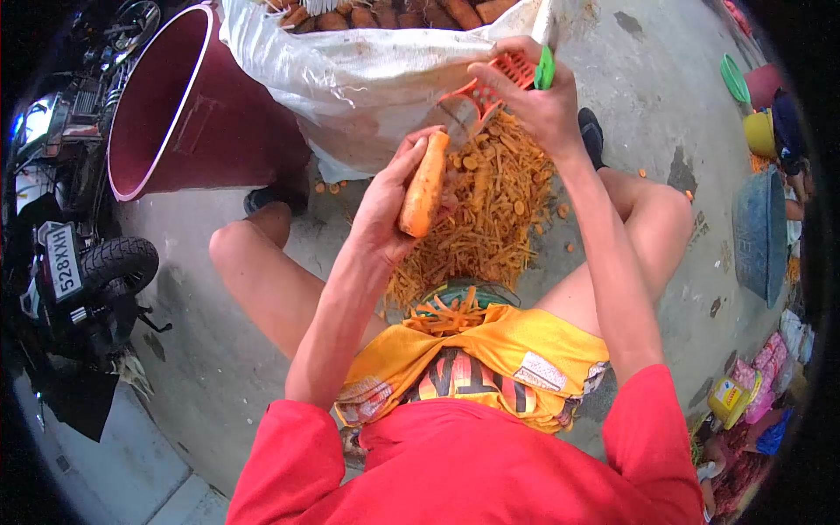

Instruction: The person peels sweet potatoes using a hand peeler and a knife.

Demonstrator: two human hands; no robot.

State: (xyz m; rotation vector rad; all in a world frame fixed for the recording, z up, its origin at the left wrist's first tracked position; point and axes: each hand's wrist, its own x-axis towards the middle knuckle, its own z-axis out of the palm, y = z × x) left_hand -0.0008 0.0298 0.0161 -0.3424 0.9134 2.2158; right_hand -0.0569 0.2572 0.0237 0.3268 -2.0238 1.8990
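Note:
My left hand (382,210) is wrapped round a carrot (424,185), which points up and away from me. Its top end is bright orange, with darker patches lower down. In my right hand (549,112) is an orange-red peeler (479,94) with a perforated handle; a bright green piece (545,68) sticks out by the fingers. The peeler's head is a short way above and right of the carrot's tip. Below both hands lies a heap of carrot peelings (499,197) with some round slices. Between my thighs, orange strips (446,315) lie at a green container (472,287).
A white sack (367,74) ahead holds several brownish carrots (376,16). Left of it stands a large maroon tub (210,131), with a parked motorcycle (96,271) beyond. To the right are a blue-grey basin (759,236), a green-lidded yellow tub (728,398) and another person's arm (794,210).

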